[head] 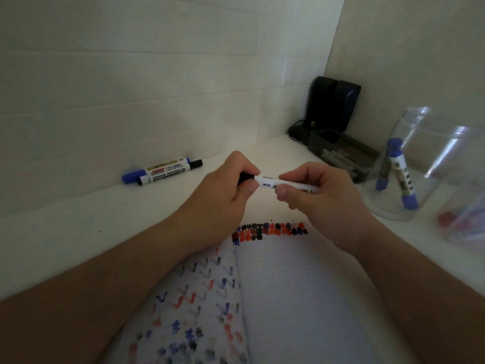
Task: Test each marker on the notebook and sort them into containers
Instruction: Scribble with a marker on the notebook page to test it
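I hold a white marker with a black cap [267, 182] level above the open notebook [301, 298]. My left hand [228, 187] is closed around its black cap end. My right hand [317, 195] grips the white barrel. The notebook's left page and the top of its right page carry red, blue and black test marks. A blue marker [157, 169] and a black marker [170, 173] lie side by side against the wall at the left. A clear jar [420, 166] at the right holds two blue markers [400, 174].
A second clear container [467, 214] at the far right holds something red. A dark tray [341, 153] with pale items and a black device [333, 109] with a cable stand in the back corner. White tiled walls close the desk at back and right.
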Action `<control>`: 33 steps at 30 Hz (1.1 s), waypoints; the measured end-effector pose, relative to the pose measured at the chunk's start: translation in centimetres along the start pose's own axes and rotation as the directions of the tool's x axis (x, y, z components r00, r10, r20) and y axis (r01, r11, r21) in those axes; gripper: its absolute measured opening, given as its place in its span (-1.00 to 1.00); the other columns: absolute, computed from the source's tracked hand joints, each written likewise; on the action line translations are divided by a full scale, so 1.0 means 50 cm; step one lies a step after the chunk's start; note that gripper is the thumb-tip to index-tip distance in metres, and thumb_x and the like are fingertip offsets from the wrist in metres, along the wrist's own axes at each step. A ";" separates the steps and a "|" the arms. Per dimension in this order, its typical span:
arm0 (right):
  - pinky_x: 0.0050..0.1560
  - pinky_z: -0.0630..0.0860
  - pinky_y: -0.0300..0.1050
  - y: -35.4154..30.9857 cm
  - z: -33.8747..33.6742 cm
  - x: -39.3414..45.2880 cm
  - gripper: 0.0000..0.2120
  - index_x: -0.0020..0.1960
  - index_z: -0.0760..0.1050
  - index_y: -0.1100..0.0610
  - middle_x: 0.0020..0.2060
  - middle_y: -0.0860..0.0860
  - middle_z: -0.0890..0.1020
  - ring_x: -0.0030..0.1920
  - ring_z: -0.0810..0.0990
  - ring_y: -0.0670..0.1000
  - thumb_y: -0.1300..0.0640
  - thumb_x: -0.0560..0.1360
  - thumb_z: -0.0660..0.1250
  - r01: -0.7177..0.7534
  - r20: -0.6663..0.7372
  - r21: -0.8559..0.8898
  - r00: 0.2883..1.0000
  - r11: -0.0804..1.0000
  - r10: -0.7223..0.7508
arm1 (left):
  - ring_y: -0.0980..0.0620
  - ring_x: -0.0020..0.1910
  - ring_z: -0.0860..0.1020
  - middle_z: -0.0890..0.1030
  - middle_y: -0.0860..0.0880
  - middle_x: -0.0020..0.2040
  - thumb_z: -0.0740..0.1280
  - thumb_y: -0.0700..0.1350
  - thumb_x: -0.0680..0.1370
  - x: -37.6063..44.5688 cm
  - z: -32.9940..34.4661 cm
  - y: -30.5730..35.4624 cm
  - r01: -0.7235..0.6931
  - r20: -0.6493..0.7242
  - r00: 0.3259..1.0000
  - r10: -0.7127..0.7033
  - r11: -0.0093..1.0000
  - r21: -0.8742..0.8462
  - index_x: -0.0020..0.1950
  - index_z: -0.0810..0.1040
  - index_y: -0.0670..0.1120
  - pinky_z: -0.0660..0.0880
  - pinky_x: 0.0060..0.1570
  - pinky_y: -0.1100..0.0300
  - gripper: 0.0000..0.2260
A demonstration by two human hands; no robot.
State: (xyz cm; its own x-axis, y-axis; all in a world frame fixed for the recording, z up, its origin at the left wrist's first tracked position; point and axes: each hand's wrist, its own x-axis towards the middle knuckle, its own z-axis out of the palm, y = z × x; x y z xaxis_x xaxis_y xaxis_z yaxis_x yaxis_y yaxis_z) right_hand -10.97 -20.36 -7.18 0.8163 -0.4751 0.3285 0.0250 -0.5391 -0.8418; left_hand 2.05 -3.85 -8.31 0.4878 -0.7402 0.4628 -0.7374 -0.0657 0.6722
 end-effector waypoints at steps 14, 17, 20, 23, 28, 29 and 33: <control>0.01 0.60 -0.05 0.040 -0.064 0.203 -0.81 0.17 0.58 0.06 0.05 0.06 0.64 -0.02 0.60 0.03 0.23 0.58 0.38 -0.221 -0.379 -0.518 0.925 0.826 0.010 | 0.12 0.27 0.34 0.37 0.16 0.28 0.31 -0.02 0.56 -0.010 0.034 -0.016 -0.084 0.114 0.992 0.057 0.967 0.239 0.32 0.40 0.23 0.41 0.20 0.18 -0.65; 0.16 0.58 0.14 0.062 -0.085 0.257 -0.75 0.19 0.56 0.14 0.08 0.16 0.63 0.08 0.59 0.19 0.29 0.52 0.37 -0.285 -0.382 -0.676 0.924 0.680 0.007 | 0.15 0.23 0.33 0.37 0.19 0.24 0.30 0.01 0.56 -0.011 0.035 -0.020 -0.080 0.116 0.992 0.054 0.968 0.236 0.26 0.43 0.24 0.43 0.18 0.17 -0.71; 0.13 0.57 0.09 0.092 -0.099 0.292 -0.74 0.18 0.54 0.15 0.11 0.19 0.63 0.12 0.58 0.23 0.23 0.51 0.44 -0.361 -0.367 -0.789 0.926 0.498 0.090 | 0.15 0.20 0.32 0.37 0.19 0.22 0.29 0.01 0.57 -0.008 0.035 -0.026 -0.064 0.122 0.992 0.036 0.970 0.233 0.23 0.44 0.24 0.42 0.18 0.17 -0.75; 0.13 0.54 0.08 0.105 -0.109 0.308 -0.75 0.20 0.55 0.20 0.13 0.21 0.63 0.14 0.59 0.24 0.21 0.54 0.44 -0.404 -0.371 -0.831 0.915 0.382 0.159 | 0.16 0.16 0.32 0.38 0.19 0.21 0.28 0.01 0.58 -0.006 0.037 -0.029 -0.068 0.125 0.991 0.040 0.970 0.234 0.22 0.45 0.24 0.39 0.11 0.22 -0.76; 0.17 0.52 0.08 0.106 -0.115 0.312 -0.74 0.24 0.54 0.24 0.19 0.23 0.62 0.21 0.59 0.26 0.24 0.56 0.40 -0.455 -0.415 -0.804 0.891 0.383 0.185 | 0.17 0.15 0.32 0.38 0.20 0.20 0.28 0.00 0.58 -0.004 0.040 -0.033 -0.056 0.128 0.991 0.027 0.972 0.230 0.20 0.46 0.24 0.39 0.11 0.22 -0.78; 0.17 0.52 0.08 0.104 -0.116 0.310 -0.74 0.25 0.54 0.24 0.19 0.22 0.62 0.21 0.60 0.25 0.24 0.57 0.39 -0.473 -0.430 -0.795 0.881 0.380 0.198 | 0.18 0.15 0.32 0.39 0.20 0.19 0.28 0.00 0.58 -0.005 0.040 -0.033 -0.053 0.128 0.992 0.024 0.972 0.229 0.20 0.46 0.24 0.39 0.12 0.22 -0.78; 0.13 0.51 0.05 0.099 -0.117 0.300 -0.73 0.28 0.55 0.30 0.20 0.25 0.62 0.24 0.59 0.27 0.25 0.60 0.30 -0.509 -0.394 -0.752 0.856 0.419 0.334 | 0.17 0.17 0.32 0.40 0.20 0.19 0.28 -0.01 0.58 -0.003 0.041 -0.034 -0.045 0.125 0.992 0.016 0.970 0.237 0.18 0.47 0.23 0.40 0.14 0.19 -0.79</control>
State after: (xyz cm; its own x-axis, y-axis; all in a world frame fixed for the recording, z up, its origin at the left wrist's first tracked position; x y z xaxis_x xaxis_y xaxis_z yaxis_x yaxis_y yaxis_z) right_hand -1.99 -34.22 -3.94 0.4798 -0.8610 0.1688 -0.8392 -0.5065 -0.1978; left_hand 2.25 -4.98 -10.70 0.4139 -0.8192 0.3971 -0.8486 -0.1892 0.4941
